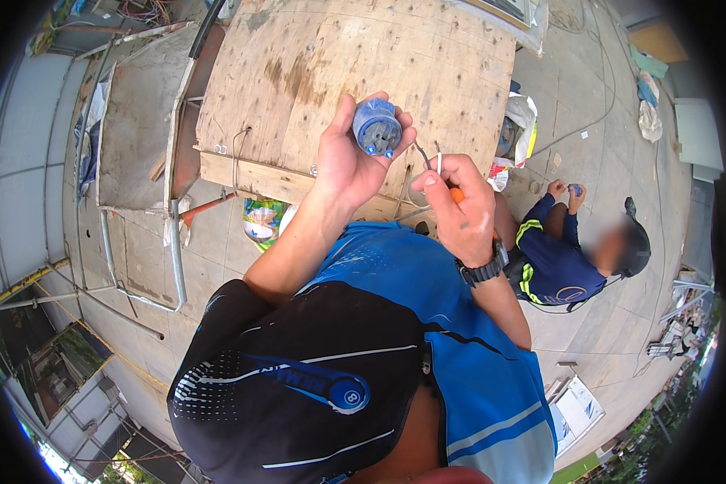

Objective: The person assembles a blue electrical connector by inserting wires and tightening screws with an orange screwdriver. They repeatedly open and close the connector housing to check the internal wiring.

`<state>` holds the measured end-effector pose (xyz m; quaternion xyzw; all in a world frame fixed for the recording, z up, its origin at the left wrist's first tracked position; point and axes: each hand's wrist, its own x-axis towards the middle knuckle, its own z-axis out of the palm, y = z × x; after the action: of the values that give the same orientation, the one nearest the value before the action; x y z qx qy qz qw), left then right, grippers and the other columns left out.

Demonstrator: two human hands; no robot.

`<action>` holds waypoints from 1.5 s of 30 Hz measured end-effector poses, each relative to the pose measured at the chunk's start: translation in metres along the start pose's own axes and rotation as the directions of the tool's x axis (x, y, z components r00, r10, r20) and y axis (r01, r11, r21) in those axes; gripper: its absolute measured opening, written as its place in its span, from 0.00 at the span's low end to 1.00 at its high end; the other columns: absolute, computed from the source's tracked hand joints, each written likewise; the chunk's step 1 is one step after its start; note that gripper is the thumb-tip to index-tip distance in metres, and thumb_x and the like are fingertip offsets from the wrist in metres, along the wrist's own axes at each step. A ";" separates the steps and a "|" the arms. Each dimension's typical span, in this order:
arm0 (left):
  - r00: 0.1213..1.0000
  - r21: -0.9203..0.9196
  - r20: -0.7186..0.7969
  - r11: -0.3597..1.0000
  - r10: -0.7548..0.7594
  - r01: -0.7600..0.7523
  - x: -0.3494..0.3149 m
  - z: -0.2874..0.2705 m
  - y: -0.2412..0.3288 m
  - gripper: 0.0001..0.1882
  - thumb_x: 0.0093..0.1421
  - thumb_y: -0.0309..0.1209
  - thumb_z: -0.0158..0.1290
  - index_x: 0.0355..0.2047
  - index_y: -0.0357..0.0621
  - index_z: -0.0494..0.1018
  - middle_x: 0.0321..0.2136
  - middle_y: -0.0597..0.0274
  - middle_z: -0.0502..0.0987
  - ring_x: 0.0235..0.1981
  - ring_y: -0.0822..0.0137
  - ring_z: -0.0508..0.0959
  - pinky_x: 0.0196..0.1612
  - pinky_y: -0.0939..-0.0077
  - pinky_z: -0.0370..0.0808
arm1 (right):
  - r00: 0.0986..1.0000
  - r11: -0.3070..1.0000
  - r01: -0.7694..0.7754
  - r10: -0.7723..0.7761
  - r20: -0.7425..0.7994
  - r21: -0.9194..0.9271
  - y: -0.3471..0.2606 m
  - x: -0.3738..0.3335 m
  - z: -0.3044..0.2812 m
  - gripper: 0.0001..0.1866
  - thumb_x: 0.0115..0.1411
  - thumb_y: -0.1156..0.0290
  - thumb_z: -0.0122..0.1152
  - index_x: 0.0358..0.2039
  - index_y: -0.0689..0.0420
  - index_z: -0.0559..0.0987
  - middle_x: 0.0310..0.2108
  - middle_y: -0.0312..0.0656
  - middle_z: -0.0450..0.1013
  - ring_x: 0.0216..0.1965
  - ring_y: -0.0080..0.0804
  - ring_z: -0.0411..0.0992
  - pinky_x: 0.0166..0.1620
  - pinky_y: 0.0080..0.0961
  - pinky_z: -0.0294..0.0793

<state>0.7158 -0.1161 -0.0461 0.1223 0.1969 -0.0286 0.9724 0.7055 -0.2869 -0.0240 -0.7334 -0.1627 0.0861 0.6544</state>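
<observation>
Blue cylindrical plastic plug body with a dark grey end face [376, 129] is held in the left hand [345, 161], palm up, fingers curled round its far and right sides. Left grip: closed on the plug body, no gap seen.

Dark thin insulated wire [424, 156] and white thin insulated wire [439, 161] are pinched by the right hand [463, 214], thumb and forefinger together on them. Free ends stick out past the pinch, pointed away from the wearer; the dark one is slanted left, its tip near the left fingertips.

Key relation: from the right pinch, the plug body lies to the left and a bit farther from the wearer, near but apart from both wires. Its long axis runs roughly away from the wearer, grey face tipped back toward the body and up. So face and wire tips are not lined up: sideways offset, and an angle between them. The left hand is the nearer one to the plug body.

Bright orange rounded part [457, 195] is partly covered by the right fingers; its kind cannot be told. Weathered pale plywood tabletop [427, 81] lies beyond both grips.
</observation>
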 end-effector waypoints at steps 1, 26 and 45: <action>1.000 -0.021 0.004 1.000 -0.006 0.006 0.000 -0.002 0.000 0.24 0.69 0.49 0.36 0.46 0.40 0.67 0.36 0.50 0.75 0.39 0.55 0.77 0.45 0.60 0.78 | 1.000 0.999 -0.015 0.015 -0.001 -0.049 -0.003 0.003 -0.002 0.05 0.61 0.76 0.58 0.36 0.64 0.73 0.23 0.41 0.76 0.24 0.17 0.71 0.27 0.18 0.68; 0.969 0.191 0.241 0.976 0.054 -0.102 -0.015 -0.002 0.016 0.20 0.64 0.44 0.44 0.37 0.37 0.74 0.34 0.51 0.75 0.27 0.60 0.77 0.22 0.66 0.75 | 0.861 0.653 0.401 -0.508 -0.021 0.643 -0.122 0.059 -0.057 0.16 0.69 0.59 0.42 0.45 0.56 0.75 0.16 0.26 0.59 0.28 0.23 0.58 0.29 0.23 0.62; 0.928 0.342 0.278 0.876 0.250 -0.339 -0.024 0.009 0.017 0.20 0.63 0.40 0.47 0.37 0.31 0.74 0.33 0.47 0.75 0.25 0.59 0.78 0.25 0.68 0.77 | 0.921 0.627 0.347 -0.368 -0.127 0.697 -0.109 0.061 -0.048 0.15 0.69 0.59 0.45 0.42 0.57 0.74 0.17 0.26 0.58 0.27 0.23 0.58 0.29 0.24 0.61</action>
<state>0.6992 -0.1017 -0.0245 0.3350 0.0549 0.0688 0.9381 0.7648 -0.3001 0.0955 -0.3770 -0.2682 0.0204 0.8863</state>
